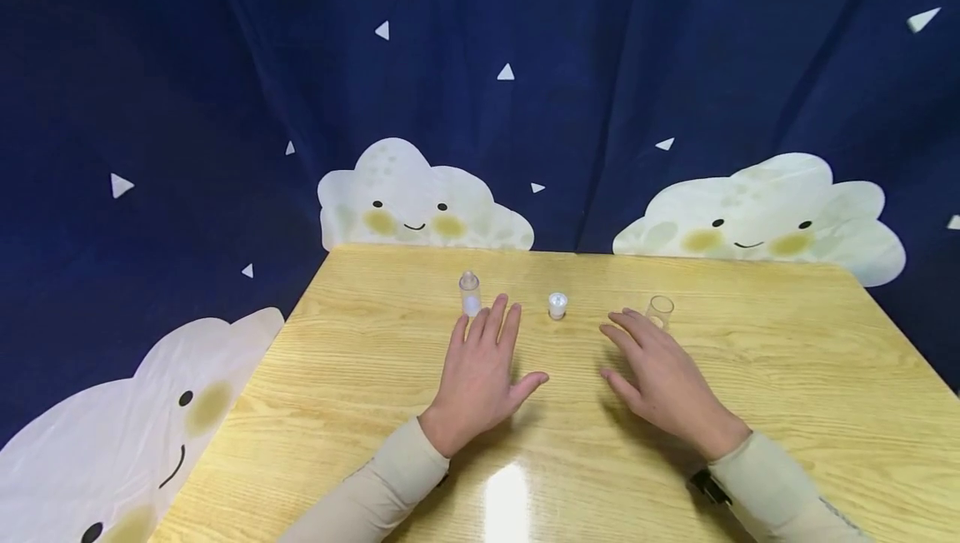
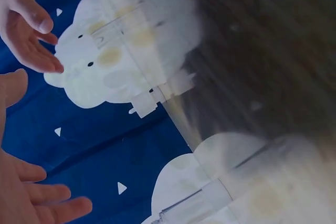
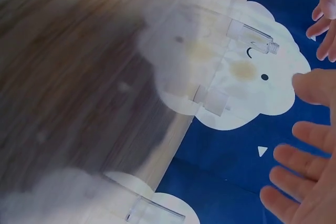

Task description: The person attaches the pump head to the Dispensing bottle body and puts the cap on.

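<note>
Head view: clear bottle (image 1: 470,294), seemingly white-based

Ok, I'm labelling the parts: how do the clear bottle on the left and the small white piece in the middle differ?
The clear bottle is taller; the white piece is short. The clear bottle is see-through above a whitish lower part, while the white piece looks white nearly all over. The clear bottle narrows to a neck; the white piece is squat. Both stand on the wooden table, ungripped.
</note>
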The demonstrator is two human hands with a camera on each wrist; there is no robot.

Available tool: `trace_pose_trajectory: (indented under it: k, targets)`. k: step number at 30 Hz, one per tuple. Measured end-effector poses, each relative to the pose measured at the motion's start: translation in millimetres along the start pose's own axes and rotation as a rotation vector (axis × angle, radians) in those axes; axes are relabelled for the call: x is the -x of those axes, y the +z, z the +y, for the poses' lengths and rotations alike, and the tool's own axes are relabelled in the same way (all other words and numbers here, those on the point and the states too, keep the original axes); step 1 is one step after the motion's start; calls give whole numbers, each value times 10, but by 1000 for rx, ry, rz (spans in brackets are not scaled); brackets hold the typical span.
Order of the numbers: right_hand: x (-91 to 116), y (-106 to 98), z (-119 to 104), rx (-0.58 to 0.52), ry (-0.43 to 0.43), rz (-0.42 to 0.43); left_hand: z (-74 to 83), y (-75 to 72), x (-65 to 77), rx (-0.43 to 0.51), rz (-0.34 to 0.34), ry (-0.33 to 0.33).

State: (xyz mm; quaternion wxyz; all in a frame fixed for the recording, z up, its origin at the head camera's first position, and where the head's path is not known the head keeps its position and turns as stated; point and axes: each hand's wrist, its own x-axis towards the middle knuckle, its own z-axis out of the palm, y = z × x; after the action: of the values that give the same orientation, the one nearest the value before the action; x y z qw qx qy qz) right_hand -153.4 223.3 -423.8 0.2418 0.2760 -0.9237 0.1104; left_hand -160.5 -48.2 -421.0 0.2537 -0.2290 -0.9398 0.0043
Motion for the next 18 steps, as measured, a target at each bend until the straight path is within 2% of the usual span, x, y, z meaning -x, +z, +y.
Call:
trace_pose_trajectory:
  k: [4, 9, 18]
  targets:
    - [-10, 12, -20, -14, -16, 18, -30, 6, 6, 35, 48, 25]
    - [-30, 14, -25, -23, -40, 48, -39, 14, 8, 39, 68, 44]
    - [-43, 44, -20, -41, -50, 66, -37, 17, 30, 97, 28, 40]
